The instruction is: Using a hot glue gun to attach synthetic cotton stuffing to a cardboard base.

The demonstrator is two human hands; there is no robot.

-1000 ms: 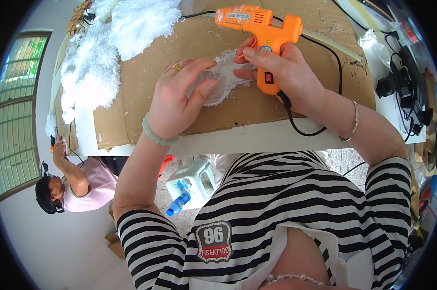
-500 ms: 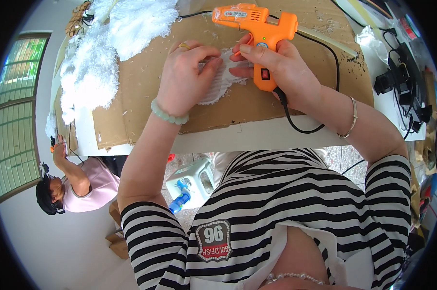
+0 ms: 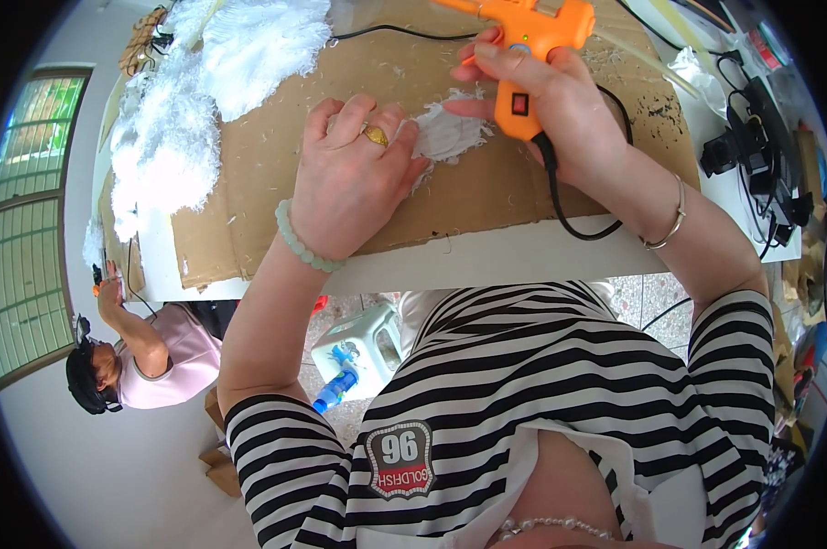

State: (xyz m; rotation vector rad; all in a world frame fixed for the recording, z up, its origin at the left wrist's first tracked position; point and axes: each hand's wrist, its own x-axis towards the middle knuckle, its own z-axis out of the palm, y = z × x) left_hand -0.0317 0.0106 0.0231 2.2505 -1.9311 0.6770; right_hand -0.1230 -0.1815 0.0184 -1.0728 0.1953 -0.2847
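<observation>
My right hand (image 3: 569, 110) is wrapped round the handle of an orange hot glue gun (image 3: 560, 26), its nozzle pointing left at the top of the view. A pale glue stick (image 3: 642, 57) sticks out of its back, and a black cord leaves the handle's bottom. Under the gun and to its left, a frayed white piece of ribbed fabric (image 3: 452, 135) lies on a cardboard sheet (image 3: 276, 183). My left hand (image 3: 354, 174) is closed at that fabric's left edge, fingers bent; the fingertips are partly hidden.
Fluffy white material (image 3: 171, 137) is heaped on the table's left side. A power strip with black plugs and cables (image 3: 752, 137) lies at the right. Below the table edge is a pale stool (image 3: 363, 343) with a blue bottle (image 3: 336, 389). Another person (image 3: 157, 352) works at the far left.
My right hand has lifted the glue gun up and to the right, away from the fabric. My left hand has turned and shifted slightly, still at the fabric's left edge.
</observation>
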